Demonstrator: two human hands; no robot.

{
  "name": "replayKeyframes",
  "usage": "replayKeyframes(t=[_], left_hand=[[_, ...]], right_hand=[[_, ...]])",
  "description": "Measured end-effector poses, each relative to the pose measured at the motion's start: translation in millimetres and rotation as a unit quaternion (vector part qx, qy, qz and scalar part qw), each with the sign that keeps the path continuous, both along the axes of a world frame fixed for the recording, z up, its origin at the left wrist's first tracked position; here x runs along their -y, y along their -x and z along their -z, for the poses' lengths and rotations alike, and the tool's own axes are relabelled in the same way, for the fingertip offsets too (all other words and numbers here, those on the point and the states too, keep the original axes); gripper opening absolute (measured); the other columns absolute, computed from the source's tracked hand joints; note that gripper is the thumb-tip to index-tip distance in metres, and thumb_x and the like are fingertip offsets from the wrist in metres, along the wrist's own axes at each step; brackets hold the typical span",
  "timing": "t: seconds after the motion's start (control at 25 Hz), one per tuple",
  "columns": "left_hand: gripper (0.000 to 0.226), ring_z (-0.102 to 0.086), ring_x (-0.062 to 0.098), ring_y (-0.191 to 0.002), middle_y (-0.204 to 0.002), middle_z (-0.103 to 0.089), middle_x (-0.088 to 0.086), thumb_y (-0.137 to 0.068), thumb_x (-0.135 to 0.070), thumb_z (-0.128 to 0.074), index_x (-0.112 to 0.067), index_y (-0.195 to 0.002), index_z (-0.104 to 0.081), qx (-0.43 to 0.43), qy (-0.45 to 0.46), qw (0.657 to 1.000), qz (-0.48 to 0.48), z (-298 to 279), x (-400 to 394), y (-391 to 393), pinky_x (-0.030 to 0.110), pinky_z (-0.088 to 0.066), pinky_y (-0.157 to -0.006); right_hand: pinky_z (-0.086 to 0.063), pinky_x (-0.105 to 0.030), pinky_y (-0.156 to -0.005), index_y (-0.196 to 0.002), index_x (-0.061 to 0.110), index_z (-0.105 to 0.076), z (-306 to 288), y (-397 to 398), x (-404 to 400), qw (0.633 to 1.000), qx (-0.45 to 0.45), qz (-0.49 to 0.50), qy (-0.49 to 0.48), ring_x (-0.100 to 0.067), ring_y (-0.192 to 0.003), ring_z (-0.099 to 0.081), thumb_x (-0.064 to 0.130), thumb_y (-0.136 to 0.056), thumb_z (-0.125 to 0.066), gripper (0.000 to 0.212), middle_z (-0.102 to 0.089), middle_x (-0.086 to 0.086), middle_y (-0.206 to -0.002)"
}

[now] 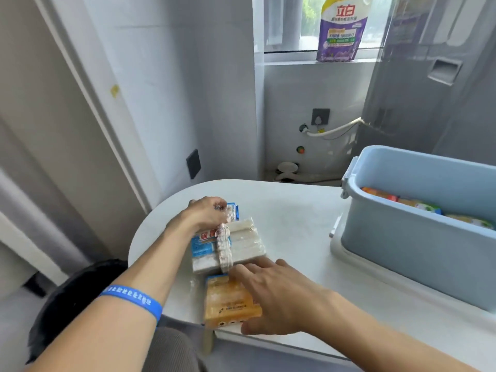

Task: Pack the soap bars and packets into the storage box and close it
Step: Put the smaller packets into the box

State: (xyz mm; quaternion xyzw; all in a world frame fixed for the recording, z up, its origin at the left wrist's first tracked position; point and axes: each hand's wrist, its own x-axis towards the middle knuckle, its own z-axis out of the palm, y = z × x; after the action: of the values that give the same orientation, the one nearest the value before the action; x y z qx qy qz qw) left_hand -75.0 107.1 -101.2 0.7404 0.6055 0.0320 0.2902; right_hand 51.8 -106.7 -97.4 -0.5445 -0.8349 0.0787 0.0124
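Head view: left hand (208, 213) fingers clamp the far end of the slick, plastic-wrapped white soap-bar bundle (230, 244) on the white bench (295, 218), right hand (279, 288) spread loosely over the stiff orange soap packet (228, 299), likely best gripped by its edges.

Left grip (206, 213) on far end of soap pack (228, 244); right grip (271, 291) on soap packet (228, 299), just near of pack. Both on desk (295, 210). Storage box (418, 237) well right of grips, w/ packets (418, 205) inside.
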Motion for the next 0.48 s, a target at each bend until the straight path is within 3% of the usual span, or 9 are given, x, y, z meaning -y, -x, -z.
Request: replayKeyframes(t=[0.16,0.28,0.36,0.44,0.48], left_hand=[[0.064,-0.034,0.025,-0.129,-0.132,-0.056,-0.003,-0.068,-0.051,-0.064,-0.045,-0.129,-0.049,-0.102,-0.057,0.993,-0.003,10,-9,-4,0.041,-0.028,-0.086],[0.076,-0.043,0.026,-0.120,-0.122,-0.061,-0.007,-0.056,-0.077,-0.067,-0.036,-0.119,-0.058,-0.082,-0.125,0.989,-0.021,13,-5,1,0.041,-0.030,-0.081],[0.067,-0.053,0.025,-0.110,-0.111,-0.066,-0.005,-0.056,-0.073,-0.068,-0.032,-0.109,-0.061,-0.003,-0.119,0.990,-0.072,5,-3,3,0.037,-0.038,-0.083],[0.055,-0.064,0.021,-0.094,-0.099,-0.070,0.000,-0.062,-0.060,-0.075,-0.028,-0.105,-0.064,0.189,-0.071,0.968,-0.148,-11,2,4,0.035,-0.049,-0.083],[0.048,-0.066,0.019,-0.084,-0.096,-0.072,0.003,-0.066,-0.053,-0.078,-0.024,-0.103,-0.067,0.302,-0.041,0.936,-0.174,-21,6,3,0.033,-0.052,-0.077]], right_hand=[[-0.042,-0.041,-0.083,-0.126,0.028,-0.035,4,-9,-2,0.999,-0.025,0.029,-0.013,-0.023,-0.109,-0.051,0.052,-0.071,-0.069,0.069,-0.060,0.002,-0.116],[-0.042,-0.031,-0.068,-0.110,0.041,-0.041,-13,-37,5,0.971,-0.186,0.112,0.099,-0.017,-0.086,-0.055,0.059,-0.069,-0.069,0.053,-0.061,0.009,-0.097],[-0.044,-0.027,-0.065,-0.105,0.039,-0.048,-26,-58,10,0.903,-0.354,0.189,0.153,-0.014,-0.081,-0.060,0.059,-0.069,-0.069,0.046,-0.068,0.004,-0.096],[-0.042,-0.030,-0.065,-0.105,0.032,-0.056,-36,-74,12,0.813,-0.500,0.235,0.183,-0.014,-0.079,-0.061,0.054,-0.073,-0.068,0.041,-0.070,-0.002,-0.100],[-0.042,-0.031,-0.066,-0.107,0.029,-0.060,-39,-81,13,0.763,-0.567,0.245,0.191,-0.016,-0.081,-0.063,0.053,-0.074,-0.068,0.041,-0.070,-0.007,-0.104]])
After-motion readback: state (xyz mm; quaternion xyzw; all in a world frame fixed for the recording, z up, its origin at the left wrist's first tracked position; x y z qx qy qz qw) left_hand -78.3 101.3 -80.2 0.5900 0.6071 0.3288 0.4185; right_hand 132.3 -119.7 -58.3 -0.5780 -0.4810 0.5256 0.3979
